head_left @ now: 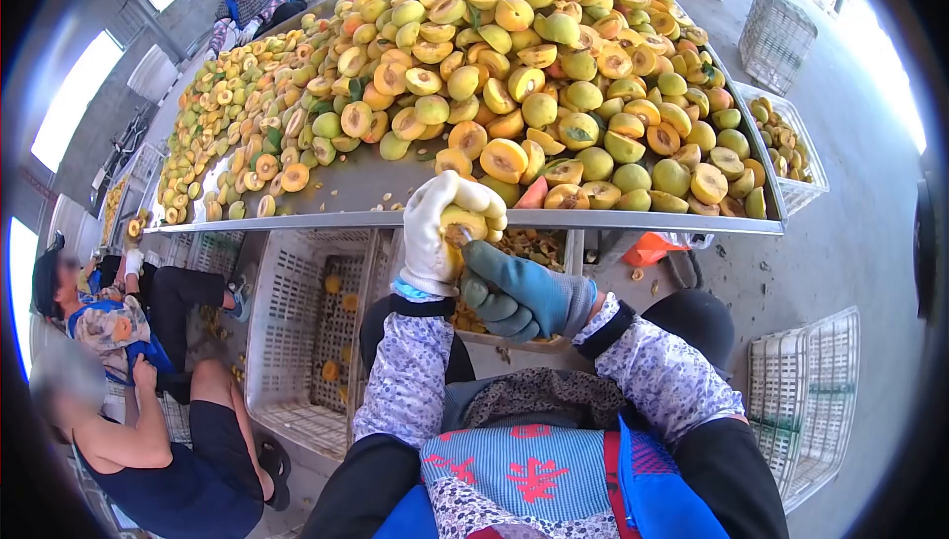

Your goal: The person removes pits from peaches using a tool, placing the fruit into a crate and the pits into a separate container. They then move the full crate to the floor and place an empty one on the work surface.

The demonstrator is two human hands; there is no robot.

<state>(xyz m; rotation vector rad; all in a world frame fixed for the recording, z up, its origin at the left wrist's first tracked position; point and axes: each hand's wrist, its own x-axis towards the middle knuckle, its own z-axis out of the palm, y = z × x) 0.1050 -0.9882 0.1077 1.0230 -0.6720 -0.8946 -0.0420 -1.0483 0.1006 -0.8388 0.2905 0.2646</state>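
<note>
My left hand, in a white glove, has its fingers wrapped round a yellow peach, with the cut side turned to my right. My right hand, in a teal coated glove, is closed on a small metal-tipped tool whose handle is hidden in the fist. The tool's tip touches the middle of the peach. Both hands are close together just in front of the metal table edge. Behind them lies a large heap of whole and halved peaches, many with pits showing.
Below my hands stands a crate with fruit scraps. To its left is a white crate holding a few pieces. A fruit-filled basket and stacked crates are on the right. Co-workers sit at left; another person is behind.
</note>
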